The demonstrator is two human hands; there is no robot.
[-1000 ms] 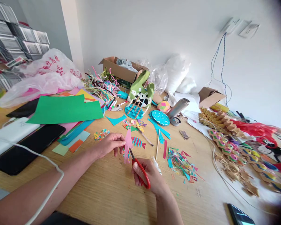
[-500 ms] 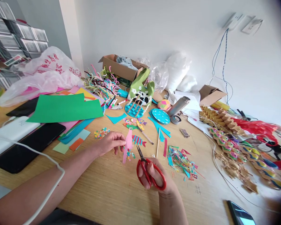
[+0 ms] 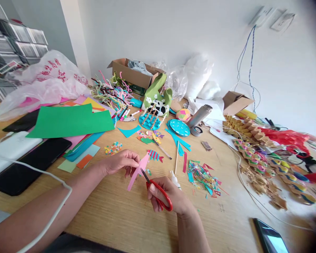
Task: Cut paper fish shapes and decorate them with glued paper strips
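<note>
Between the thumb and fingers of my left hand [image 3: 124, 162] is a strip of pink paper [image 3: 137, 172], slanting down toward me. My right hand [image 3: 168, 195] grips red-handled scissors [image 3: 162, 196], their dark blades pointing up and left at the strip's right edge. Whether the blades have cut into the paper I cannot tell. Just behind the strip lies a striped paper fish [image 3: 155, 155]. Small round paper bits on the table are partly covered by the strip and blades. A white glue bottle [image 3: 175, 180] lies beyond my right hand, partly hidden by it.
Green paper [image 3: 71, 121] tops a stack of coloured sheets at left, near a black phone [image 3: 31, 165] and a white cable. Colourful paper scraps [image 3: 202, 175] lie at right. Behind stand a panda bag [image 3: 158, 100], blue discs [image 3: 179, 128] and a steel flask [image 3: 200, 116].
My right hand has moved left and turned, bringing the scissors' blades to the pink strip. The strip has tilted from nearly upright to a slant. The whole view has shifted slightly.
</note>
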